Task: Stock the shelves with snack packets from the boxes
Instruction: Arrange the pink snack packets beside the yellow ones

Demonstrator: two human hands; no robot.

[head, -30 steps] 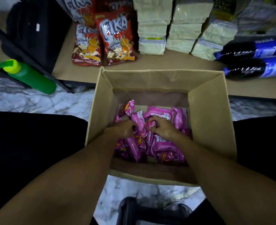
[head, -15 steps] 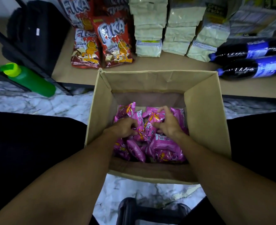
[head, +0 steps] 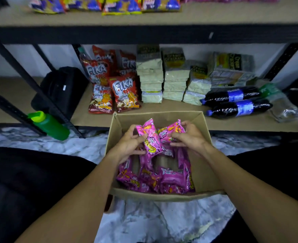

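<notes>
An open cardboard box (head: 200, 160) stands on the floor between my knees, in front of the low shelf. Several pink snack packets (head: 164, 178) hang in joined strips, their lower ends still in the box. My left hand (head: 129, 146) and my right hand (head: 188, 135) both grip the top packets of the bunch (head: 155, 137), raised above the box rim. The lower shelf board (head: 171, 109) is just behind the box; an upper shelf (head: 144, 20) runs across the top.
Red Fika bags (head: 122, 92), stacks of pale green packets (head: 162, 81) and two dark cola bottles (head: 235, 102) lie on the lower shelf. A green bottle (head: 48, 125) and a black bag (head: 62, 88) sit at left. Colourful packets (head: 109, 5) line the upper shelf.
Both hands closed on the pink packets inside the box and lifted the bunch up above the rim. My view tilted up, and the upper shelf came into sight.
</notes>
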